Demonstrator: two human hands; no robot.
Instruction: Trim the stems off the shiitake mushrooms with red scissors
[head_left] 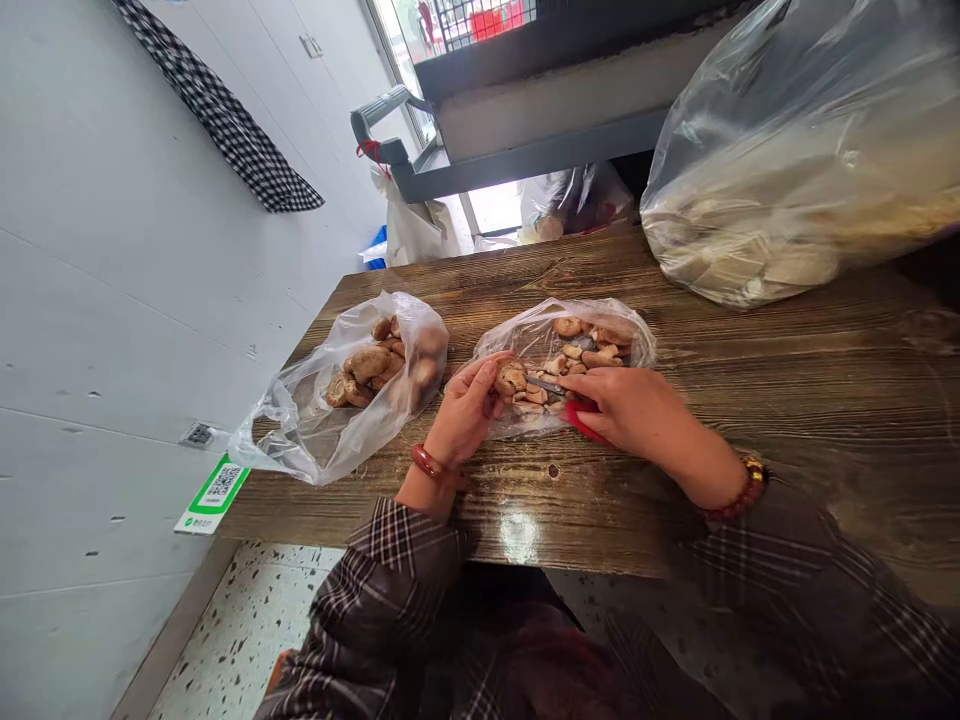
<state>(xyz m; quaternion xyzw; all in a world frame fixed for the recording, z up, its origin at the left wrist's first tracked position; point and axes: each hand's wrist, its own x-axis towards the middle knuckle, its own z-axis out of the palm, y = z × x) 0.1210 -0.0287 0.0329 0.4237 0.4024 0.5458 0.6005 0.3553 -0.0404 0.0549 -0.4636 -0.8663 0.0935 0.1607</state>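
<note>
My left hand [466, 410] grips a brown mushroom [511, 376] between thumb and fingers, above a clear plastic bag [517, 322] laid open on the table. Closed around red-handled scissors [583, 418], my right hand [626, 405] holds their dark metal blades against the mushroom's right side. Whether the blades are parted I cannot tell. Several mushrooms and cut pieces [600, 355] lie in the open bag behind and below my hands. To the left, a second plastic bag [322, 440] contains several whole mushrooms [369, 364].
The dark wooden table [555, 520] meets a white wall [112, 300] on the left. A green QR code card [214, 495] sits at its left corner. A large clear bag of pale food [795, 220] stands at the back right. Beyond the table is a grey metal frame [525, 155].
</note>
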